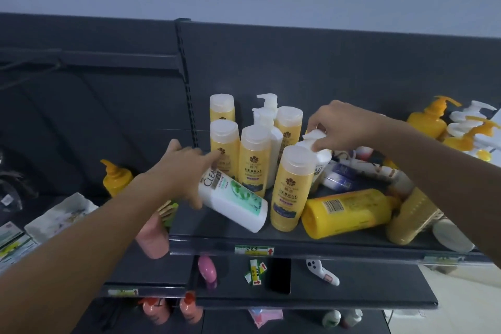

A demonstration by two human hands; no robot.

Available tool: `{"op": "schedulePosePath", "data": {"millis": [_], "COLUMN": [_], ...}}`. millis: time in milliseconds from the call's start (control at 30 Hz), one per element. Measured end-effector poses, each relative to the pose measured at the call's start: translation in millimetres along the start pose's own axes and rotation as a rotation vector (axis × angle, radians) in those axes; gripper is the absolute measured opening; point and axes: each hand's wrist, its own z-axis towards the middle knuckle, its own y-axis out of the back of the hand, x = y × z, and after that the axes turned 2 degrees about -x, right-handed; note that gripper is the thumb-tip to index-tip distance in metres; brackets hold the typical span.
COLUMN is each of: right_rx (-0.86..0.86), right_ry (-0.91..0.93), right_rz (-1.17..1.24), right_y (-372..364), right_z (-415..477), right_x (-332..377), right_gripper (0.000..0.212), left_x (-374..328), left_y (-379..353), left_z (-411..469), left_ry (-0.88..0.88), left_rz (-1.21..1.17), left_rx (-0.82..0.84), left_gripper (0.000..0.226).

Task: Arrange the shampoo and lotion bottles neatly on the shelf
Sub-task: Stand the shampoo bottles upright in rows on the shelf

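Note:
On the dark shelf (244, 241) several yellow herbal bottles (253, 160) stand upright in a cluster with white pump bottles (267, 114) behind them. My left hand (181, 171) grips a white Clear shampoo bottle (238, 203), which is tilted with its base toward the shelf's front edge. My right hand (341, 127) pinches the cap of a white bottle (320, 154) standing behind the nearest yellow bottle (290, 187). A large yellow bottle (349, 211) lies on its side to the right.
Small tubes and bottles (344, 176) lie jumbled at the right, beside a tan bottle (409, 217) and a white lid (452, 236). Yellow and white pump bottles (433, 119) stand far right. A yellow pump bottle (116, 176) and a pink bottle (154, 236) sit at left. Lower shelves hold small items.

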Motion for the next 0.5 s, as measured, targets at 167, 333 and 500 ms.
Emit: {"op": "schedulePosePath", "data": {"millis": [167,333,500], "right_rx": [-0.047,-0.104,-0.136], "right_ry": [-0.006,-0.019,-0.025], "right_rz": [0.071,0.123,0.17], "right_y": [-7,-17,-22], "right_z": [9,16,15], "right_x": [-1,0,-1], "right_gripper": [0.035,0.038,0.04], "left_x": [-26,-50,-62], "left_y": [42,65,64], "left_z": [0,8,12], "left_ry": [-0.126,-0.332,-0.594], "left_rz": [0.154,0.335,0.401], "left_rx": [-0.075,-0.177,-0.42], "left_gripper": [0.089,0.088,0.086]}}
